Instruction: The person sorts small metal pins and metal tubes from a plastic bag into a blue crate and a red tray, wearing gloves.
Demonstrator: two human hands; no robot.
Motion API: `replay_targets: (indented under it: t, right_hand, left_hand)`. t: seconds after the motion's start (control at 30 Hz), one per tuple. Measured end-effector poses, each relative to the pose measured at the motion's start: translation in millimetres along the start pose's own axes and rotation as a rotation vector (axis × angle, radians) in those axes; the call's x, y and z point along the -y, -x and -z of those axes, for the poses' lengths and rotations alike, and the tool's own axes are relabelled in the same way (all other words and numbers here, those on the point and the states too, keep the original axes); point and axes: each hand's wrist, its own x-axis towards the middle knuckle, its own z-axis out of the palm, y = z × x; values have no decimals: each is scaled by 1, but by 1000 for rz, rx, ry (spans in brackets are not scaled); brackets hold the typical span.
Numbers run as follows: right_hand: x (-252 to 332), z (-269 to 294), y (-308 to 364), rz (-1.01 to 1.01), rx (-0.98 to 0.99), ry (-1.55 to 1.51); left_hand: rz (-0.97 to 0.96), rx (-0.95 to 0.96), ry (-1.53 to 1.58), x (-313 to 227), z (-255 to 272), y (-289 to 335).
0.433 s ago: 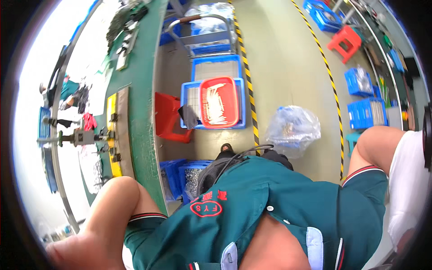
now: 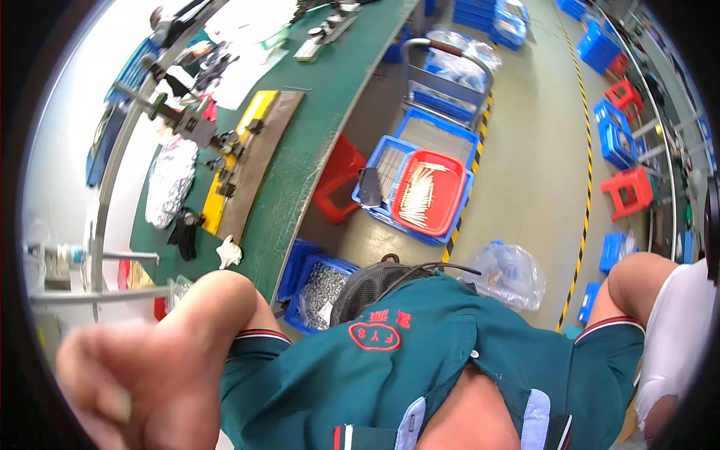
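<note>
My left hand (image 2: 142,382) is raised close to the camera at the lower left. Its fingers are blurred and partly curled, and I make out nothing in them. At the lower right rim, only a dark sliver of my right hand (image 2: 661,416) shows below a white sleeve (image 2: 679,330); its fingers are hidden. Nearest to the left forearm, a small white cloth-like piece (image 2: 229,253) lies on the green workbench (image 2: 289,176). A brown-and-yellow bar fixture (image 2: 244,165) with black clamps lies farther along the bench.
Ahead, a hand trolley (image 2: 448,49) carries blue crates and a red tray (image 2: 459,180) of thin pale sticks. A red stool (image 2: 330,195) stands under the bench, beyond a blue crate of small metal parts (image 2: 321,289). A clear plastic bag (image 2: 510,274) sits on the floor.
The view has turned, so bench and trolley appear shifted right and tilted. My left hand shows larger and more fully, its fingers now in view. The right arm stays bent at the side.
</note>
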Motion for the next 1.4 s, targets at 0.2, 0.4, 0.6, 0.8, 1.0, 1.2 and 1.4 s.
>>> replay_targets:
  t: [0.2, 0.4, 0.6, 0.8, 1.0, 1.2, 1.4]
  right_hand:
    - [75, -256, -121, 113, 176, -94]
    - [1, -460, 9, -142, 1400, -83]
    - [-7, -508, 37, -138, 1559, -305]
    - [-1, -528, 41, -345, 1536, -281]
    - [16, -532, 57, -201, 1433, -236]
    - [17, -503, 55, -625, 1526, -251]
    - [13, -467, 64, -701, 1534, -305]
  left_hand:
    - [1412, 429, -117, 21, -10, 140]
    - [1755, 849, -146, -67, 14, 296]
    - [2107, 275, -181, -76, 56, 295]
    - [2064, 452, -466, -98, 73, 322]
    - [2150, 415, -385, -108, 76, 322]
    - [2053, 435, -391, -114, 62, 278]
    - [2187, 684, -269, -149, 46, 250]
